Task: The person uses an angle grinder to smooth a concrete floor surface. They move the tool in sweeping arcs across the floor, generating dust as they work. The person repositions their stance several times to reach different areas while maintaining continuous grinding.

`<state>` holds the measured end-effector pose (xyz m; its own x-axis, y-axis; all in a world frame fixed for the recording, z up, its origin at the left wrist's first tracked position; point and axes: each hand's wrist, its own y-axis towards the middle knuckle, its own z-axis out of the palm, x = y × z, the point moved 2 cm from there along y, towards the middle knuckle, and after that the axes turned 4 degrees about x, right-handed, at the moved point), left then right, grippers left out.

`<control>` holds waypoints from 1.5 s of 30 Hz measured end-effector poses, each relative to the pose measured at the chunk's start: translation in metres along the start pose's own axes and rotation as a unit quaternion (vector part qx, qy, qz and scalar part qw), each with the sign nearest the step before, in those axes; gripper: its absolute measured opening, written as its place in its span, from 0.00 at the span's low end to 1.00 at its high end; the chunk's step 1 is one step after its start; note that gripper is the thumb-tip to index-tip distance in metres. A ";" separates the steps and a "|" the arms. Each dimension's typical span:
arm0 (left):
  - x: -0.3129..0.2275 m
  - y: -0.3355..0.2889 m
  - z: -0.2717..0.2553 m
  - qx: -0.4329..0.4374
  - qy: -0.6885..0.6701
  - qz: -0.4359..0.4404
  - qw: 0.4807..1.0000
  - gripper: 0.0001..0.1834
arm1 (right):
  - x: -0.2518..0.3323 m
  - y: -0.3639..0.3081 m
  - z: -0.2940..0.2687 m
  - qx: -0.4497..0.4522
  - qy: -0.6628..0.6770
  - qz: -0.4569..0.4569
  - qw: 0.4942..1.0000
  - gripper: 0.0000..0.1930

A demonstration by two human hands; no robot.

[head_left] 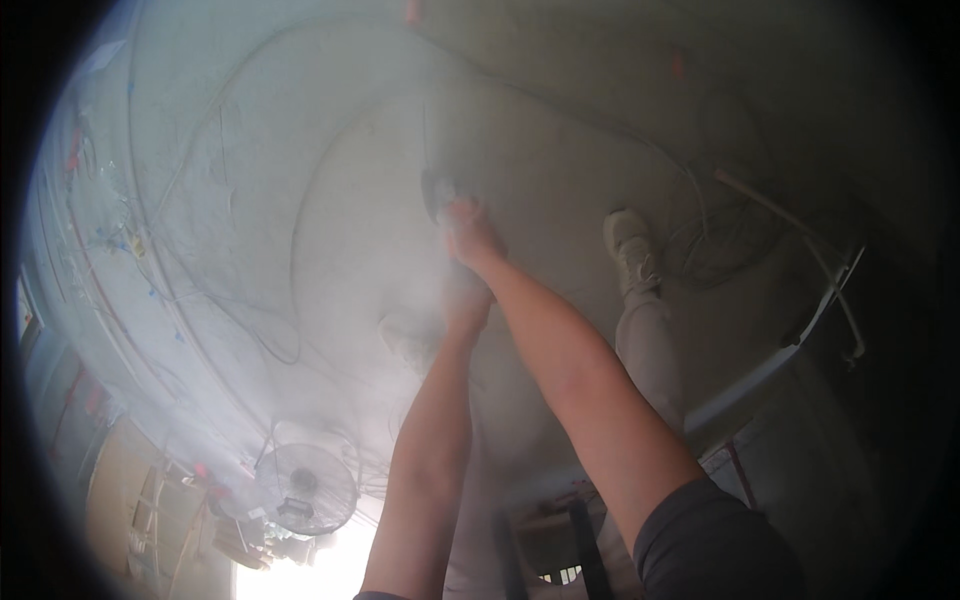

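The concrete floor (540,170) fills most of the view under pale airborne dust, densest to the left of the work, which blurs surface detail there. A long dark cable (640,138) curves across it ahead of the operator. A caged fan (305,485) stands at lower left, beside strong light; whether it is running cannot be told. A loose cable coil (715,240) lies to the right, near the right shoe (628,245). That foot is planted well clear of the tool; the left foot is barely discernible through the haze.

The tool, judged to be an angle grinder (432,195), is held low in front of the operator, slightly left of the right foot, its dark rounded head foremost. Contact with the floor cannot be confirmed. The right hand (472,235) is curled around the body just behind the head. The left hand (468,300) appears wrapped around the rear, its fingers partly obscured. Both hands are bare.

A thin dark line (425,140) runs ahead of the head. In this inspector's judgement, good practice calls for holding the disc in plane with that line, pressing evenly without twisting, keeping the forward fingers off the disc, and pausing whenever dust hides the line.
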<state>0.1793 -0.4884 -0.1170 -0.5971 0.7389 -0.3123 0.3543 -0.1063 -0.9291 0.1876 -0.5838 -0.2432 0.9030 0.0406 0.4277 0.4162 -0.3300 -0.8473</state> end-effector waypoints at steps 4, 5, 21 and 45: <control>0.002 0.018 -0.003 -0.006 -0.003 0.012 1.000 0.20 | 0.031 0.002 -0.013 -0.010 0.068 0.061 0.996 0.50; -0.006 0.022 -0.007 -0.002 -0.006 0.006 1.000 0.19 | 0.044 0.001 -0.021 -0.018 0.073 0.075 0.994 0.52; -0.099 0.033 -0.038 -0.005 0.081 0.023 0.996 0.23 | 0.123 0.011 -0.076 -0.014 0.107 0.144 0.984 0.56; -0.118 0.031 -0.045 0.028 0.061 -0.041 0.997 0.14 | 0.114 0.033 -0.064 -0.004 0.171 0.122 0.978 0.56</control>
<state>0.2926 -0.5490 -0.0999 -0.5284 0.8223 -0.2114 0.2644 -0.0772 -0.9613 0.2971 -0.6502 -0.2020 0.8864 -0.3571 0.2946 0.1907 -0.2983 -0.9352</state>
